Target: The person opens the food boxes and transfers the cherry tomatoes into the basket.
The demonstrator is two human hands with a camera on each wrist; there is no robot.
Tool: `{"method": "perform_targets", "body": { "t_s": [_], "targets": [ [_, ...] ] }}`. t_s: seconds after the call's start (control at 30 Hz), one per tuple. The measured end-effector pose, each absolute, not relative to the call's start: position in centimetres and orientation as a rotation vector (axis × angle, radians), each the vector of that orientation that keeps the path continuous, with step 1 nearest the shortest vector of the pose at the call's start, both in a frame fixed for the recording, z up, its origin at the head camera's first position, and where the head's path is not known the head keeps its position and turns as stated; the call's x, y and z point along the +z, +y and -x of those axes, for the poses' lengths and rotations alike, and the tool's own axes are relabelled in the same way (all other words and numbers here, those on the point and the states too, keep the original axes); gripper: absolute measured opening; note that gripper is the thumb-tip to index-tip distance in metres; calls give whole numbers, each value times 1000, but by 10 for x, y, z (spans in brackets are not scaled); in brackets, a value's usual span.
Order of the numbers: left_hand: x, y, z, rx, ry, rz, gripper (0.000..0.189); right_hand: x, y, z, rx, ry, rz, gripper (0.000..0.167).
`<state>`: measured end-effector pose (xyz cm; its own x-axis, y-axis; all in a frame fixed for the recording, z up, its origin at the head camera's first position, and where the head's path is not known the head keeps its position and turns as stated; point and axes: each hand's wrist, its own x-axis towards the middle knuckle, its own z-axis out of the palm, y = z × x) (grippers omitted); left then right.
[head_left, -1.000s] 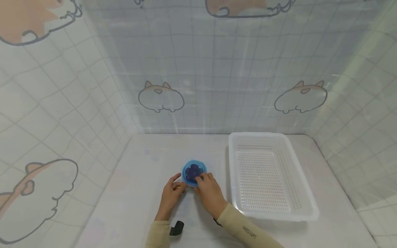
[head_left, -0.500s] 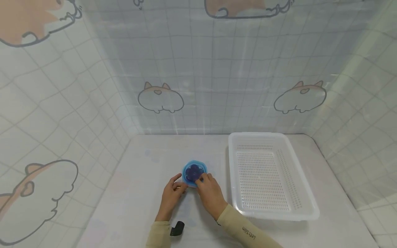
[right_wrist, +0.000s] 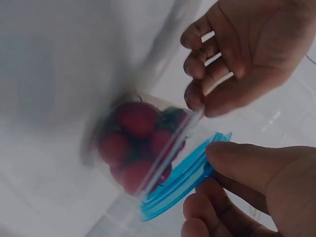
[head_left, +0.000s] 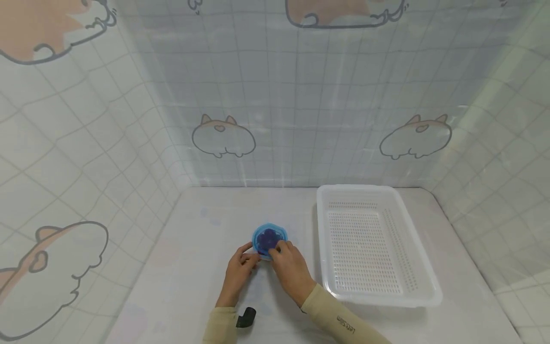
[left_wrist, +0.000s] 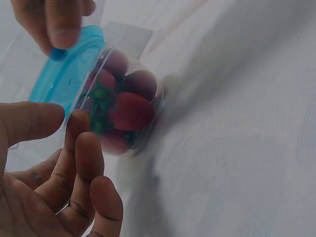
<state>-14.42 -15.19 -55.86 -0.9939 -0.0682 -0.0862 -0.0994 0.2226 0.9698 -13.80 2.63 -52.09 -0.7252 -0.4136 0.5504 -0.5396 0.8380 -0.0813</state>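
A clear tub [left_wrist: 159, 91] of red tomatoes [left_wrist: 131, 111] with green stems stands on the white surface. Its translucent blue lid [right_wrist: 180, 185] is tilted: one edge is close against the tub's rim, the other is raised. My left hand [head_left: 239, 272] pinches the tub's rim between thumb and index finger, its other fingers loosely bent, as the left wrist view shows. Opposite, my right hand [head_left: 293, 272] pinches the raised lid edge, thumb on one face and curled fingers behind. From the head view, the lid [head_left: 269, 225] covers the tomatoes and hides most of the tub.
A white perforated plastic basket [head_left: 423, 267] stands on the table to the right of my right hand. Tiled sheeting with cartoon dogs [head_left: 223, 138] rises at the back and both sides. A black curved piece [head_left: 246, 317] sits at my left wrist.
My right fingertips have shifted slightly left and nearer along the lid's edge. The left hand keeps its place at the tub, and the basket has not moved.
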Motion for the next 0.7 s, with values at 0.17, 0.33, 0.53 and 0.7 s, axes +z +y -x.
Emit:
{"method": "perform_targets", "body": {
  "t_s": [0.17, 0.33, 0.53, 0.7],
  "targets": [
    [-558, -151, 147, 1931, 2438, 187, 51, -512, 26, 142, 334, -2411, -668, 18],
    [-556, -149, 148, 1928, 2435, 208, 51, -506, 28, 146, 343, -2356, -661, 18],
    [-557, -148, 148, 1922, 2422, 222, 53, -500, 31, 151, 375, -2323, -637, 16],
    [-561, -149, 149, 1910, 2426, 213, 51, -494, 34, 158, 386, -2324, -591, 15]
  ]
}}
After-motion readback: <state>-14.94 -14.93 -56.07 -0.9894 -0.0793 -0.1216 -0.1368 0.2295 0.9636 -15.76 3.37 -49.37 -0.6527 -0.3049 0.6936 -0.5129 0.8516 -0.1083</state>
